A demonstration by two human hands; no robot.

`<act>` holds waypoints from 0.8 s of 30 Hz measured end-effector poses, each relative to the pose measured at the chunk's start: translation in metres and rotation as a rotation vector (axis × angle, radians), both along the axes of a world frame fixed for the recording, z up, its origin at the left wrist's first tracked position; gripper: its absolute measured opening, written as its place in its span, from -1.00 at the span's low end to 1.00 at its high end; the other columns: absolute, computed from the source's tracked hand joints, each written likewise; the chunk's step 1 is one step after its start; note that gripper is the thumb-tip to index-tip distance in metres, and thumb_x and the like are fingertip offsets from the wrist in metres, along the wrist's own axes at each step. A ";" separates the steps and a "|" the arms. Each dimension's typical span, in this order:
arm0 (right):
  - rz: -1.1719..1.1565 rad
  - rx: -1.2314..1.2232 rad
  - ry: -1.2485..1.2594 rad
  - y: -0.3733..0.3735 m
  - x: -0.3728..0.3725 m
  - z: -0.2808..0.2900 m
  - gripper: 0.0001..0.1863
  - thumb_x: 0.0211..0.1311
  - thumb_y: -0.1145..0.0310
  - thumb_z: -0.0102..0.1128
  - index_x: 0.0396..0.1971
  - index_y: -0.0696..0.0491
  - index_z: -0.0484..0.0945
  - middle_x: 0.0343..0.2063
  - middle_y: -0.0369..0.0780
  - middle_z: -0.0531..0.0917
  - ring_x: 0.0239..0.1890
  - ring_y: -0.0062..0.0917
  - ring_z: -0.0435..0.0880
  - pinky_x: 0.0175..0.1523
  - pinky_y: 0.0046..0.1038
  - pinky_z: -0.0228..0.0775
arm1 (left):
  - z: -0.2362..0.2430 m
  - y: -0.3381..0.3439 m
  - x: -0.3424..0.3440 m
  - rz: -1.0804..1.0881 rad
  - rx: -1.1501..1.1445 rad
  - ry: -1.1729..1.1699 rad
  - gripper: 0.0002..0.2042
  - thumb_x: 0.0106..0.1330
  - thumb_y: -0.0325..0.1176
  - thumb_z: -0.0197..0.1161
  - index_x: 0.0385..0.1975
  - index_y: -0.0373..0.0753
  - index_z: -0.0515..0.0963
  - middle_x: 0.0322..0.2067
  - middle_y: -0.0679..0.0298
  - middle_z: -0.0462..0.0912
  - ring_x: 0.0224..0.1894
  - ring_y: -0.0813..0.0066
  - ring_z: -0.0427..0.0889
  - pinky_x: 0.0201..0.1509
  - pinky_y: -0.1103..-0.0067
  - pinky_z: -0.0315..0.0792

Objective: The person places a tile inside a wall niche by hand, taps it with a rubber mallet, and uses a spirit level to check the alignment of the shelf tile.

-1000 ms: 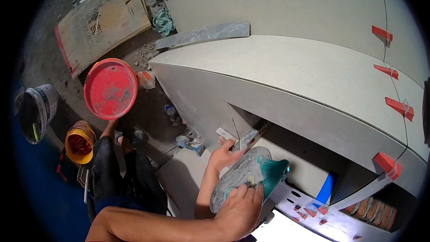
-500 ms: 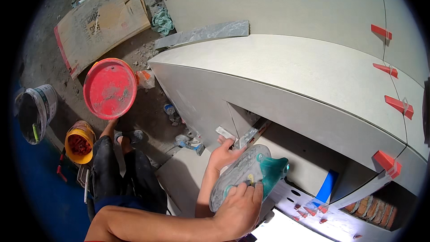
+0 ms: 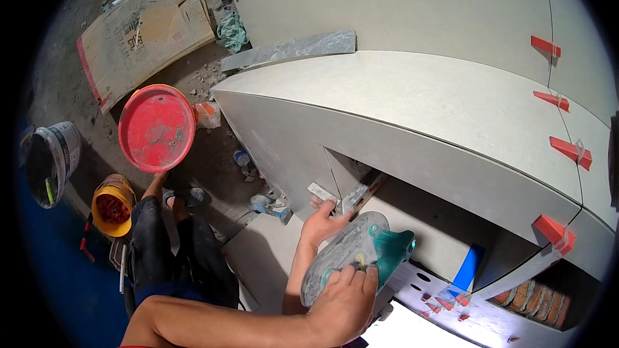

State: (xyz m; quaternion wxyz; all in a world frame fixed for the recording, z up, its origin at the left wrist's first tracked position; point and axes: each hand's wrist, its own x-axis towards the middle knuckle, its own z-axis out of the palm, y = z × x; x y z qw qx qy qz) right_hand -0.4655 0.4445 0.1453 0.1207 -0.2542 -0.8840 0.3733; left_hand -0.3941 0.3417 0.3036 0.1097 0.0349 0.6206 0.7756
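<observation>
Right hand (image 3: 345,299) round teal tool (image 3: 358,251), left hand (image 3: 324,220) at tile (image 3: 380,148)

A round red lid (image 3: 157,128) lies on the dirty floor (image 3: 193,77). Near it sits a small orange bag (image 3: 206,115). A yellow bucket (image 3: 113,205) with red bits inside stands lower down on the left. A grey bucket (image 3: 50,161) stands farther left, with a green stick in it. A flat cardboard sheet (image 3: 145,29) lies at the top left. A green rag (image 3: 232,31) is bunched up just beside it. A long grey strip (image 3: 290,50) rests by the top edge of the big pale tile (image 3: 419,96). Red wedges (image 3: 570,150) stick out along the tile gaps on the right. Brown bricks (image 3: 535,303) show at the bottom right. A blue piece (image 3: 469,268) stands near them.
</observation>
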 end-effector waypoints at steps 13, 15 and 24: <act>-0.024 0.011 -0.034 0.001 -0.002 0.005 -0.40 0.42 0.30 -0.06 0.30 0.30 0.01 -0.41 0.01 0.68 -0.37 -0.40 0.73 -0.21 -0.51 0.57 | -0.001 -0.001 -0.001 0.016 -0.013 -0.002 -0.49 0.06 -0.46 0.17 0.04 -0.48 0.25 -0.26 -0.05 0.40 -0.12 -0.01 0.38 -0.05 0.27 0.32; -0.043 0.036 -0.035 0.001 -0.002 0.004 -0.41 0.42 0.31 -0.06 0.29 0.31 0.02 -0.41 0.02 0.68 -0.37 -0.40 0.73 -0.21 -0.51 0.57 | 0.000 -0.003 -0.002 0.018 -0.006 -0.005 -0.49 0.06 -0.46 0.17 0.04 -0.48 0.25 -0.26 -0.05 0.40 -0.12 -0.01 0.38 -0.05 0.27 0.32; -0.032 -0.034 0.020 -0.002 -0.004 0.001 -0.47 0.34 0.51 -0.07 0.26 0.32 0.07 -0.28 0.11 0.59 -0.43 -0.34 0.71 -0.32 -0.45 0.63 | 0.000 -0.011 -0.002 0.017 -0.010 0.013 -0.48 0.08 -0.46 0.17 0.07 -0.52 0.25 -0.27 -0.07 0.42 -0.13 -0.04 0.39 -0.05 0.23 0.31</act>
